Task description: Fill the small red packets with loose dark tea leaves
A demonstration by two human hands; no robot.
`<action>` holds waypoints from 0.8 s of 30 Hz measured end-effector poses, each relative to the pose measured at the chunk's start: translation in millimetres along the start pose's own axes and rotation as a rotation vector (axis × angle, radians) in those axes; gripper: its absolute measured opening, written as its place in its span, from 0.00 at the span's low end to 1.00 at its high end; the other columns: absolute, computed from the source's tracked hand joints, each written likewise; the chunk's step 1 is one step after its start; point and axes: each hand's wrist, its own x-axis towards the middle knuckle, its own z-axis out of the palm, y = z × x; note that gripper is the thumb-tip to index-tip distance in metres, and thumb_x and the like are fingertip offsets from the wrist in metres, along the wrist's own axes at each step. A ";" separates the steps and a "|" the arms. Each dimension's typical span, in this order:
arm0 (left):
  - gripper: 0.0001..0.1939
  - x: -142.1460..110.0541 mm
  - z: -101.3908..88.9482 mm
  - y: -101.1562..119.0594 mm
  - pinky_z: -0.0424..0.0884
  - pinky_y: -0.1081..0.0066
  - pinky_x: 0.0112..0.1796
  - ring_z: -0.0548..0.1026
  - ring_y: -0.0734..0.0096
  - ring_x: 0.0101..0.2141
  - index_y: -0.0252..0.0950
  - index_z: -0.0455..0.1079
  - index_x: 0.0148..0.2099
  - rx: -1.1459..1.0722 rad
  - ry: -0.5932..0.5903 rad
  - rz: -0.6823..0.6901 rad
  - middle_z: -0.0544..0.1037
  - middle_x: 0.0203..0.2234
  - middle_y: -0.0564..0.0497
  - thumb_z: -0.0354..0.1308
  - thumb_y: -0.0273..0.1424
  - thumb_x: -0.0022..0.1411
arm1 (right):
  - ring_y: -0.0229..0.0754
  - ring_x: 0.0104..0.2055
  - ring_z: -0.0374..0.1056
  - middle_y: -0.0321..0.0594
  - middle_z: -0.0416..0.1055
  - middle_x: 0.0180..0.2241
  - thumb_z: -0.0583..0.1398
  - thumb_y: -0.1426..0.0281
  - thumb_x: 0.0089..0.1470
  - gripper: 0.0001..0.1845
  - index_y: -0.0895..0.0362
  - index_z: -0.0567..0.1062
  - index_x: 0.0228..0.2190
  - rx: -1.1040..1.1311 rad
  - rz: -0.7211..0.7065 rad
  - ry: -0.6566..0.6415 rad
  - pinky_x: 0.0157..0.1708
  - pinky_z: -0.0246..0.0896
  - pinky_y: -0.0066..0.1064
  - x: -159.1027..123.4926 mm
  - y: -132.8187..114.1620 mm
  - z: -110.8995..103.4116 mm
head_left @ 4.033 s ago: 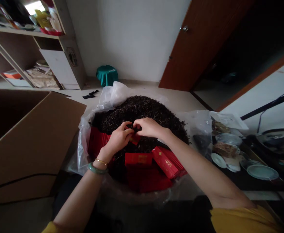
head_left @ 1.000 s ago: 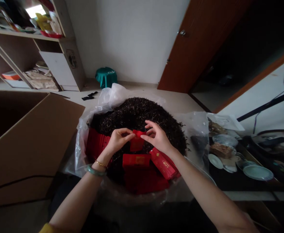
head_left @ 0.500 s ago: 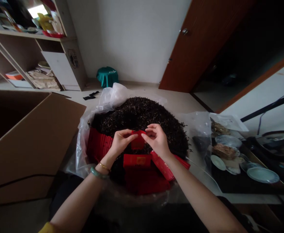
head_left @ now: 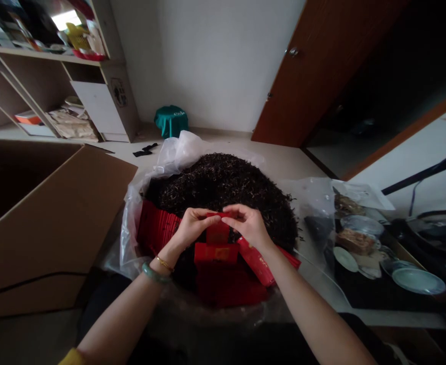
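A: Head view, the only one. Left hand point(head_left: 194, 226): doing what?
B: Pinching the red packet point(head_left: 217, 234) at its upper left, with thumb in front and fingers behind. Not clenched.
A: Right hand point(head_left: 250, 228)?
B: Pinching the same packet at upper right, with thumbtips close together along the top edge. Partly hidden behind, so can't tell how deep the grip goes.
A: Packet where?
B: Between both hands, over the near side of the dark leaf heap point(head_left: 226, 175), roughly upright. Just beyond the gold-marked packet point(head_left: 216, 253); can't tell if touching.
A: Around it?
B: To the left, a row of red packets point(head_left: 156, 228) against the clear plastic liner point(head_left: 129, 225). To the right, a stack of red packets point(head_left: 255, 261), partly covered by the right arm. At the near side, more dark red packets point(head_left: 230, 289).
A: Handling?
B: Probably light, thin-walled, easy to crease. Maybe a little slippery, going by the smooth faces. Contents, if any, not visible.
A: Where to take hold?
B: Best by the two upper corners, fingertips only. Avoid squeezing the middle: likely to buckle. Avoid hard pulling too: possibly prone to tearing at the edge.
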 end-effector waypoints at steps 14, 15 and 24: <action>0.12 -4.9 11.9 -2.3 0.68 0.77 0.26 0.72 0.76 0.23 0.32 0.74 0.29 -0.077 0.061 -0.002 0.77 0.22 0.54 0.67 0.35 0.44 | 0.35 0.16 0.63 0.34 0.72 0.19 0.66 0.61 0.41 0.11 0.56 0.76 0.23 0.003 0.062 -0.095 0.16 0.61 0.27 1.3 -7.5 -2.9; 0.14 -6.0 14.2 -2.2 0.68 0.77 0.27 0.72 0.76 0.23 0.33 0.74 0.31 -0.140 0.050 -0.037 0.78 0.23 0.54 0.68 0.36 0.43 | 0.35 0.16 0.63 0.34 0.72 0.19 0.66 0.60 0.41 0.11 0.56 0.76 0.22 0.009 0.058 -0.086 0.17 0.62 0.27 0.7 -7.6 -2.9; 0.23 -12.1 25.8 -12.1 0.68 0.74 0.26 0.73 0.74 0.21 0.30 0.75 0.27 -0.346 -0.087 -0.323 0.78 0.20 0.52 0.74 0.43 0.32 | 0.39 0.27 0.70 0.37 0.76 0.25 0.65 0.63 0.44 0.10 0.57 0.79 0.28 -0.127 -0.020 -0.080 0.28 0.65 0.29 1.0 -5.0 -7.8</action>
